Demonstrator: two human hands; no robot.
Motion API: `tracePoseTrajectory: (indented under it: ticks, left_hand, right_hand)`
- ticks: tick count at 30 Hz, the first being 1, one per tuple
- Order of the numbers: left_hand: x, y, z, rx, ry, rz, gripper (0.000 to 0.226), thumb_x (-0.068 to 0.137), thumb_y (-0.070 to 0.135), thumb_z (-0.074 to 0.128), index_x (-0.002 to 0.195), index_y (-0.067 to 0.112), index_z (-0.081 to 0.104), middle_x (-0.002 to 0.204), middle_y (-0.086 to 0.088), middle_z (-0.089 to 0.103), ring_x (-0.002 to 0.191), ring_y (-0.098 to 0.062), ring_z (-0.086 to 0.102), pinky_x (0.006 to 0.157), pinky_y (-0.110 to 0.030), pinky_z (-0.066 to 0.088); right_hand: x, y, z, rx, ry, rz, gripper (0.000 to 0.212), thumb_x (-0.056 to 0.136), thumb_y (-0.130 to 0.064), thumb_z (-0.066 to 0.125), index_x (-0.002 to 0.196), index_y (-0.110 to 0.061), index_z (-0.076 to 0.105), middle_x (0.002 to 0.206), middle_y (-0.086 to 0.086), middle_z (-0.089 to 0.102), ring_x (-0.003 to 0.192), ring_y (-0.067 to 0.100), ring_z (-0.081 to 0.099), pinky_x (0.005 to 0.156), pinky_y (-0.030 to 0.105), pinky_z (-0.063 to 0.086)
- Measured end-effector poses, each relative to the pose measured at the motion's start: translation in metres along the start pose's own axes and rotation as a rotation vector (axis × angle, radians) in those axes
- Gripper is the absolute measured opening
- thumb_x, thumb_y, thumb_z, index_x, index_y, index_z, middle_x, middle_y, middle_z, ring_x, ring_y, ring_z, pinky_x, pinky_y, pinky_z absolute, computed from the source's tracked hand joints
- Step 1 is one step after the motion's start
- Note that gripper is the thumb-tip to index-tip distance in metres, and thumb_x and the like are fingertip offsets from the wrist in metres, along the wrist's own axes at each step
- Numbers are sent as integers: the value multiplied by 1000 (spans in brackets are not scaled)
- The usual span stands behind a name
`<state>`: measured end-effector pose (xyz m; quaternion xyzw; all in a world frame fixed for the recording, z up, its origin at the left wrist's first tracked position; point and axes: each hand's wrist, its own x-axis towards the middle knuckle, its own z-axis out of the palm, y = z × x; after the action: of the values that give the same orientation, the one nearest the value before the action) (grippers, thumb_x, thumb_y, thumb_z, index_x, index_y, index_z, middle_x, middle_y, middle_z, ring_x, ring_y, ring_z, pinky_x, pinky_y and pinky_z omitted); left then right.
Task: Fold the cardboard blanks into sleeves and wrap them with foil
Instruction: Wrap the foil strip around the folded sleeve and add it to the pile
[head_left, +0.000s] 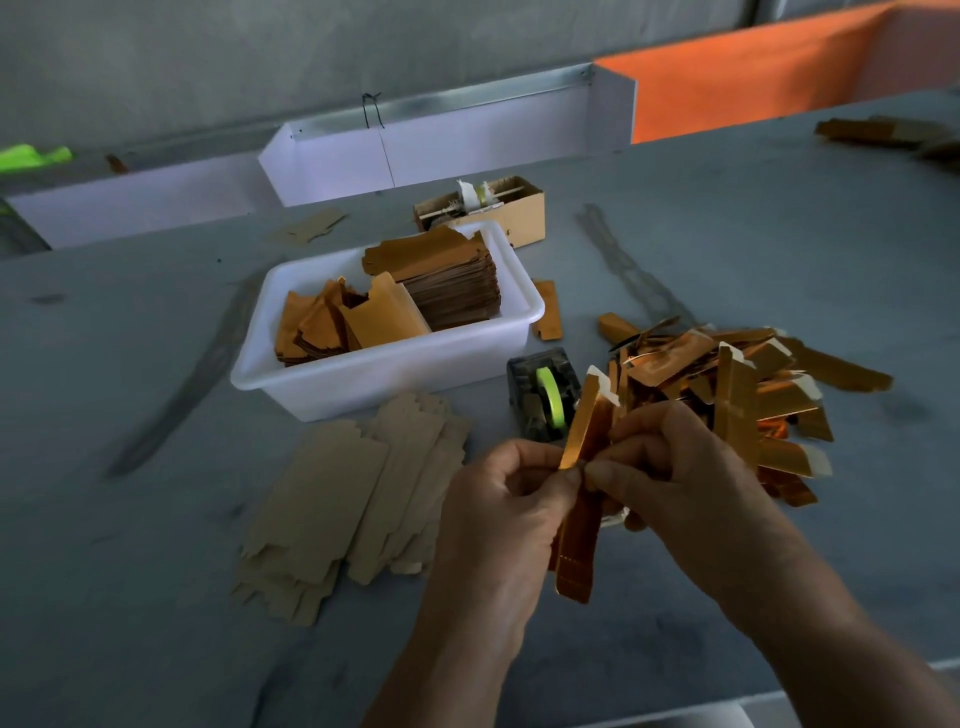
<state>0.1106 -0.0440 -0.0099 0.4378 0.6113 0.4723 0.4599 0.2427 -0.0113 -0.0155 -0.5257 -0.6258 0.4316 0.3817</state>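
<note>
Low in the middle of the frame, the left hand (511, 499) and the right hand (670, 467) meet on one foil-covered sleeve (582, 457) held above the bench (156, 571). Each grip is pinching the sleeve near its midpoint, thumb and fingertips pressed together on it, the two hands touching. The sleeve stands nearly upright, its top tilted to the right, its lower end hanging below the hands.

Left of the hands, a fan of plain cardboard blanks (353, 499) lies flat on the bench. Just beyond the hands sits a dark tape dispenser (543, 395) with a green roll. To the right of it, a loose heap of foil-wrapped sleeves (753, 395) spreads over the bench.

Behind the blanks, at centre frame, a white tub (363, 374) holds a stack of orange-brown blanks, with more leaning at its left end. Beyond the tub stands a small cardboard box (519, 213). Farther back, white troughs (441, 140) run along the wall, and an orange panel (753, 88) fills the upper right.
</note>
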Motion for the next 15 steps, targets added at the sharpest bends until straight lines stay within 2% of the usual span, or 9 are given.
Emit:
tracePoseTrajectory:
  ticks: [8, 15]
  left_hand:
    - [1, 0, -2, -27, -29, -9, 4, 87, 16, 64, 87, 19, 67, 75, 8, 74, 65, -3, 69, 50, -8, 46]
    - [2, 0, -3, -43, -9, -11, 6, 86, 18, 65, 83, 15, 69, 69, 3, 73, 56, -4, 66, 47, -9, 45]
  right_hand:
    - [3, -3, 4, -91, 23, 8, 25, 78, -24, 70, 88, -29, 47, 71, -4, 68, 65, -2, 65, 53, 16, 50]
    - [3, -2, 8, -148, 44, 32, 26, 77, -27, 72, 84, -29, 48, 71, -5, 67, 62, 0, 65, 51, 13, 49]
